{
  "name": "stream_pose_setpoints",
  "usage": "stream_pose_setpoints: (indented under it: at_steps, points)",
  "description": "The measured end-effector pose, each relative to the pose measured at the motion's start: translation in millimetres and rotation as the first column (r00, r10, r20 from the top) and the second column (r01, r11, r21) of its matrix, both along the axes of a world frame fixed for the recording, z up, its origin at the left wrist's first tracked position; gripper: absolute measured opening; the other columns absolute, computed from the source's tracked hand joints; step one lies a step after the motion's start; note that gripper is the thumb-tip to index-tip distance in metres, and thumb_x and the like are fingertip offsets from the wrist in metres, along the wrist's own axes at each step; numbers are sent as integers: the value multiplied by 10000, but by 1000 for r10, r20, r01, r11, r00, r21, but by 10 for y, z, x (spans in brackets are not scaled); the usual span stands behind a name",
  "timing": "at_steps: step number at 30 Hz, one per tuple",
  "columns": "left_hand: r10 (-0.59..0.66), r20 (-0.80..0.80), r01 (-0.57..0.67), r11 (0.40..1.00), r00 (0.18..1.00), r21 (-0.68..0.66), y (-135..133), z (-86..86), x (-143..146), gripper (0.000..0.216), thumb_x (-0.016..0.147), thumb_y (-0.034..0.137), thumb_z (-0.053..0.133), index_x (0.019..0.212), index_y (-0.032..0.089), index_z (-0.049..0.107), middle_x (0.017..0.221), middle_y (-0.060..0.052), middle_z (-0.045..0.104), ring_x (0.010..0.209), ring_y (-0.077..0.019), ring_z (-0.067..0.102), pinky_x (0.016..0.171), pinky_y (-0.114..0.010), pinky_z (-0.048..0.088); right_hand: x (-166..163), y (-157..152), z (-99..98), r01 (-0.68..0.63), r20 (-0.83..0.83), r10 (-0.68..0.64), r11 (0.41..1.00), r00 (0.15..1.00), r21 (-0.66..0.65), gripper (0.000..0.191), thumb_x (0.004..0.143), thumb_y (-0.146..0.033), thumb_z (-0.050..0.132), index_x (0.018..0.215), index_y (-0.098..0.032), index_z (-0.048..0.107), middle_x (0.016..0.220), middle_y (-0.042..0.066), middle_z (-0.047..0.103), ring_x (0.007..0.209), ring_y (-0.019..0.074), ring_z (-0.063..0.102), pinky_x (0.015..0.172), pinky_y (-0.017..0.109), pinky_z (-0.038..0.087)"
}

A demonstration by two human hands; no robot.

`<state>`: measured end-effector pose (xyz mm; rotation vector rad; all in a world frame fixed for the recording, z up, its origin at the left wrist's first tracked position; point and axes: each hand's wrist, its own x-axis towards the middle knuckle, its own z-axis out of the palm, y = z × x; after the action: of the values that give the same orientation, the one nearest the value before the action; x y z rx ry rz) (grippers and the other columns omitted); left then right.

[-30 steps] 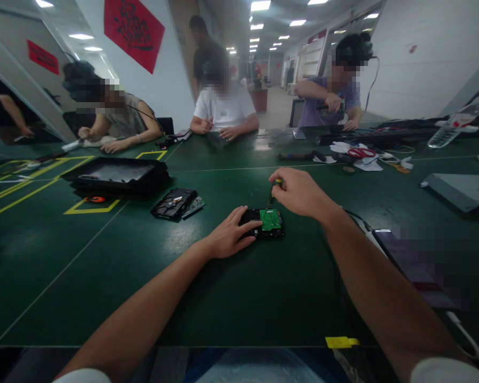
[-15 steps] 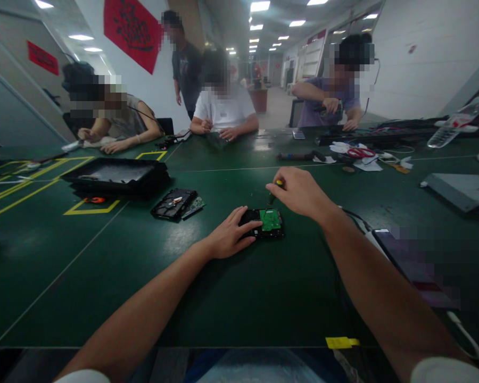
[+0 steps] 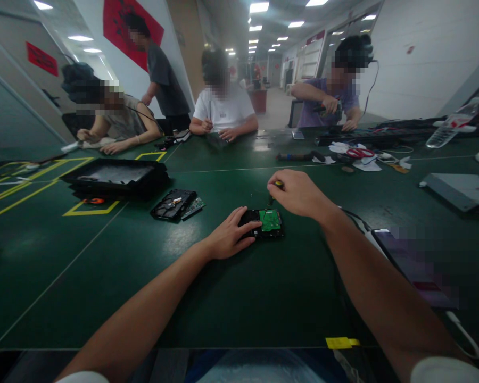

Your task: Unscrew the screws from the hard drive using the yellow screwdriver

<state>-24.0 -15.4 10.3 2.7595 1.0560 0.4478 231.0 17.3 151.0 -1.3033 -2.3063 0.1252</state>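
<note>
A hard drive [image 3: 270,221] with a green circuit board lies on the green table in front of me. My left hand [image 3: 236,232] steadies its left end, fingers spread over the casing and the thumb by the near edge. Above the drive, my right hand [image 3: 293,194] is closed around a screwdriver [image 3: 279,184] with a yellow-and-dark handle. The screwdriver points down at the board's upper edge; its tip is too small to make out. To the left lies another opened drive casing [image 3: 173,205], beside a loose circuit board [image 3: 193,207].
A stack of black trays [image 3: 115,175] stands at the left, with an orange-handled tool [image 3: 93,201] before it. A phone [image 3: 413,266] and cables lie by my right forearm. A grey metal box [image 3: 459,190] is at the right. Several people sit or stand across the table.
My right hand has shifted very slightly with the screwdriver; my left hand and the drive stay put. The standing person in the background has moved left.
</note>
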Motion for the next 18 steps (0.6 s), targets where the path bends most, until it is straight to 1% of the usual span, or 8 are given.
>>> stream_pose_setpoints:
  at_steps: [2,4,7,12,15,18]
  points:
    - [4,2,-4,1000,1000,-3,-6,7,4,549,1086,467,509,1605,291,487,1746,-150,168,1619,-428,189,1283,-645,279,3,-8,4,-2,-12,2,1000,1000,-10,156,942,-170,627,1024,-163,760,1073,110,784,965,257,698,868,356,483]
    - [7,10,-7,1000,1000,-7,-10,10,5,545,1084,464,515,1602,298,490,1750,-146,171,1618,-431,194,1280,-650,282,10,-14,6,-4,-31,4,1000,1000,-17,223,910,-135,627,1096,-160,749,1082,106,784,950,252,701,856,353,490]
    - [8,26,-7,1000,1000,-10,-7,2,3,543,1077,459,532,1598,311,495,1757,-134,180,1616,-430,202,1275,-660,286,20,-14,4,-3,-45,2,1000,999,-11,236,924,-144,627,1135,-176,730,1047,90,784,899,241,698,827,353,489]
    - [9,29,-8,1000,1000,-12,6,-16,-2,545,1071,460,544,1597,323,497,1761,-130,184,1616,-430,206,1273,-665,289,26,10,-15,7,-35,-7,1000,999,8,100,986,-248,648,1027,-194,721,997,83,776,897,246,692,823,360,475]
    - [6,21,-6,1000,1000,-13,7,-13,-5,547,1076,461,534,1603,323,488,1760,-131,179,1619,-426,200,1275,-664,285,22,30,-36,41,-19,-40,999,999,23,129,997,-307,662,971,-190,712,972,93,766,894,254,685,819,369,470]
    - [1,12,-1,1000,1000,-9,7,-10,-8,544,1083,467,516,1602,308,490,1758,-139,163,1625,-423,178,1279,-656,280,15,39,-48,73,-2,-73,997,997,40,148,994,-321,670,941,-188,709,971,100,756,904,259,676,827,375,465]
